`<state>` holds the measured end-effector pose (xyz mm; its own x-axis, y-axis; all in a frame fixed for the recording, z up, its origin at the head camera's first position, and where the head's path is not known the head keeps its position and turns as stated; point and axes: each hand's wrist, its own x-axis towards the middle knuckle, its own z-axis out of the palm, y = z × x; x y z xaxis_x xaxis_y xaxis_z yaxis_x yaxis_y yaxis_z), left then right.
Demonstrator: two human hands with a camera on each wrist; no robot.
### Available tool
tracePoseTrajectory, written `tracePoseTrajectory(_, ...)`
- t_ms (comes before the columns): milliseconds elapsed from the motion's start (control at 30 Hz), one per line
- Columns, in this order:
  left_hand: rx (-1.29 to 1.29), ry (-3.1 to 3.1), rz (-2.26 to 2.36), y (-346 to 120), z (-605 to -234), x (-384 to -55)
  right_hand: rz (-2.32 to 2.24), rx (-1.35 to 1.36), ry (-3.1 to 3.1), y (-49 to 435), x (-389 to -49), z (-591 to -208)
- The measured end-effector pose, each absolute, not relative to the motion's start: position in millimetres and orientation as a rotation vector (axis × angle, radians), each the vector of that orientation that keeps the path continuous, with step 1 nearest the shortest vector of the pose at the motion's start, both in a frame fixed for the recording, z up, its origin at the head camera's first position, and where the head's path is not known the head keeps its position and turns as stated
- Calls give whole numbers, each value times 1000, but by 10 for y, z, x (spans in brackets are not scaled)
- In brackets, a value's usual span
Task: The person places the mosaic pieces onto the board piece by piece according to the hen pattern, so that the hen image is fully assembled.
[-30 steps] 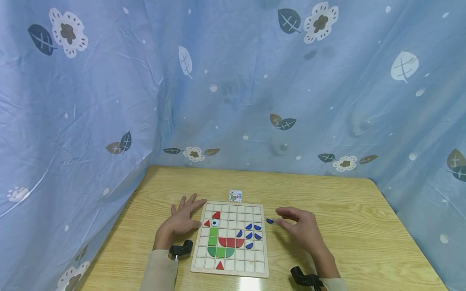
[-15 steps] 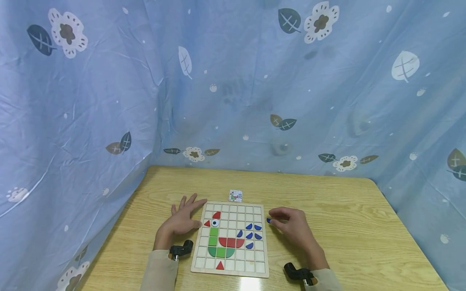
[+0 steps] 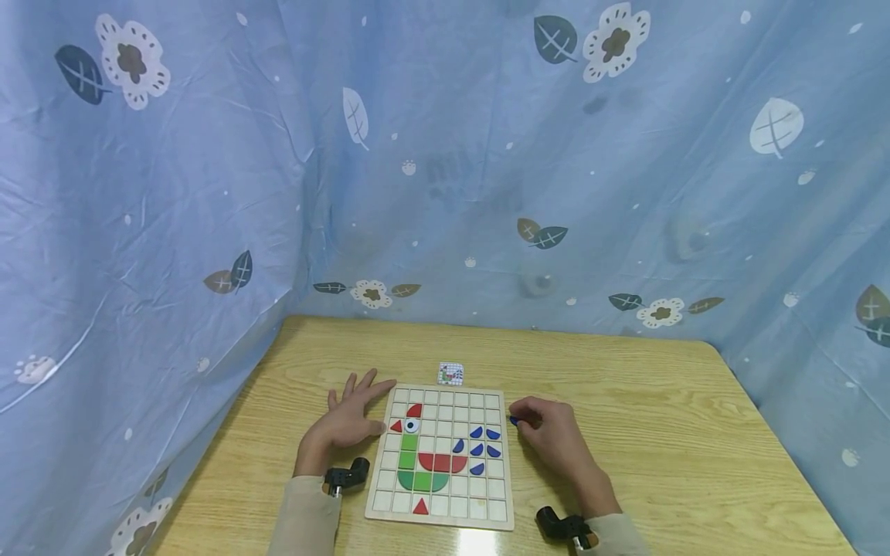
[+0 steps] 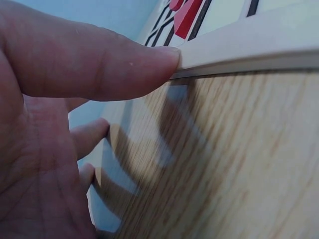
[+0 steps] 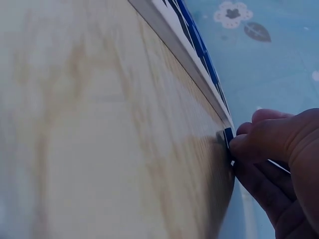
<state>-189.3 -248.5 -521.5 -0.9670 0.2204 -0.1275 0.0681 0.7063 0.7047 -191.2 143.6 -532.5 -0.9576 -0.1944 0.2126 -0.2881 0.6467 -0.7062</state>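
Observation:
A square wooden grid board lies on the table, bearing flat coloured pieces arranged like a bird. At its right edge my right hand pinches a blue half-round piece between thumb and fingers. In the right wrist view the blue piece stands out past the thumb, low over the tabletop beside the board's side. My left hand is spread at the left edge, fingers straight. Its thumb touches the board's wooden rim in the left wrist view.
Several blue half-round pieces sit in cells on the board's right side. A small printed pattern card lies just behind the board. Behind the wooden table hangs a blue leaf-and-flower curtain.
My right hand has moved left to the blue half-round piece beside the board, and its thumb and fingers have closed on it. The left hand has stayed in place.

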Motion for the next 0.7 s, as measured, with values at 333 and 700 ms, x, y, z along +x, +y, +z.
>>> tracePoseTrajectory(333, 229, 2708, 1104, -2477, -5222, -1897, 1265, 367, -2742, 1444, -1720, -5247)
tracePoseTrajectory(700, 222, 2711, 1089, -2483, -5206, -1886, 1241, 490, -2664, 1411, -1370, -5122)
